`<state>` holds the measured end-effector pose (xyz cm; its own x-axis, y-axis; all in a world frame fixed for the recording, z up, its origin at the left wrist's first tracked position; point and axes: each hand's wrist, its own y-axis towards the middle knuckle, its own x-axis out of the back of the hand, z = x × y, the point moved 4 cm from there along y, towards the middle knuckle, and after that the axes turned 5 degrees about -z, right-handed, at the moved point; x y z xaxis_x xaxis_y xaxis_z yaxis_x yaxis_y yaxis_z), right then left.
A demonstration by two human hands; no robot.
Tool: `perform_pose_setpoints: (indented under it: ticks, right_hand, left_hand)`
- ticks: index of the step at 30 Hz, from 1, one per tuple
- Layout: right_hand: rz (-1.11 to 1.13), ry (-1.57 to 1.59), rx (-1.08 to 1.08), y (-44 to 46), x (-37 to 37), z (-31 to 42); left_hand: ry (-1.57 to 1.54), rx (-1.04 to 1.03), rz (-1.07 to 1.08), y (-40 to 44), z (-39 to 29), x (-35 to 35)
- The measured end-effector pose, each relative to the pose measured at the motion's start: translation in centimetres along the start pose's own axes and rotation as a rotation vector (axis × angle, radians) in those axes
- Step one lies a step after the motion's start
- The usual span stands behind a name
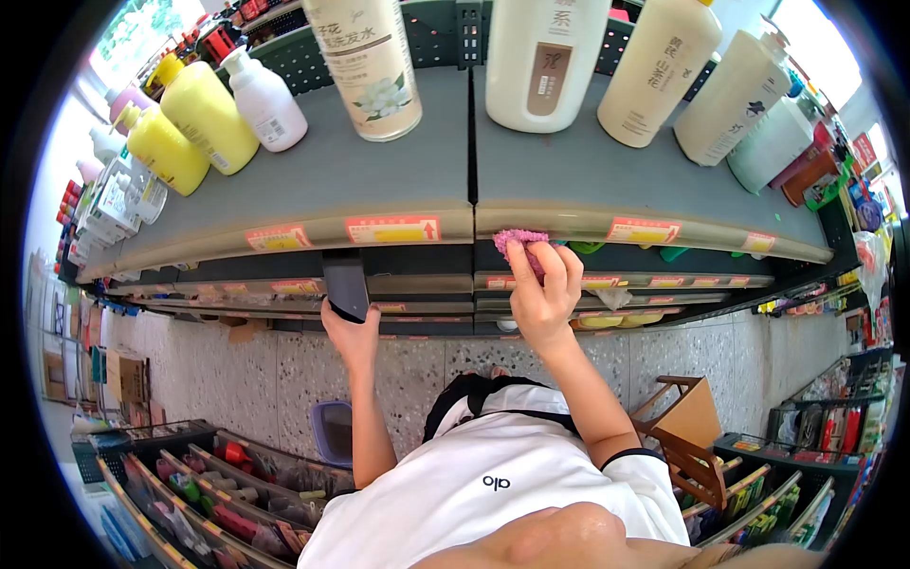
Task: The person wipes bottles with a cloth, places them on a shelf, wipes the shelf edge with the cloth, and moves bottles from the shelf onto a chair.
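My right hand is closed on a fuzzy pink cloth, pressing it to the price rail along the shelf's front edge, just right of the centre seam. Lower on the left, my left hand grips the bottom end of a dark flat slab that looks like a phone. It is held upright below the shelf edge. Red and yellow price labels sit in the rail on both sides of the seam. Part of the cloth is hidden behind my fingers.
Large bottles stand at the back of the grey shelf, among them a cream shampoo bottle and a white bottle. Yellow pump bottles are at left. A blue basin and a wooden chair stand on the floor.
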<state>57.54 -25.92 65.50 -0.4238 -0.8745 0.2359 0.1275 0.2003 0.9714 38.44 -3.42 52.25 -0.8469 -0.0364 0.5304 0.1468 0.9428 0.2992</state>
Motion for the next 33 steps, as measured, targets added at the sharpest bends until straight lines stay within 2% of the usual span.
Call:
perform_pose_setpoints:
  ticks: [13, 20, 29, 33]
  right_hand:
    - [-0.106, -0.188, -0.131, -0.9, 3.6, -5.7]
    - [-0.055, -0.061, -0.269, -1.3, 2.8, -4.3]
    - [-0.012, -0.010, -0.123, 1.3, 0.5, -0.3]
    - [-0.011, -0.009, -0.095, 1.9, 0.5, -0.7]
  left_hand:
    - [0.087, -0.001, 0.037, 0.2, -0.5, -1.5]
    - [0.081, 0.047, 0.088, 0.4, -0.4, -2.0]
    - [0.105, 0.047, 0.117, 0.4, -1.0, -1.9]
    - [0.141, 0.041, 0.147, 0.5, -1.3, -1.8]
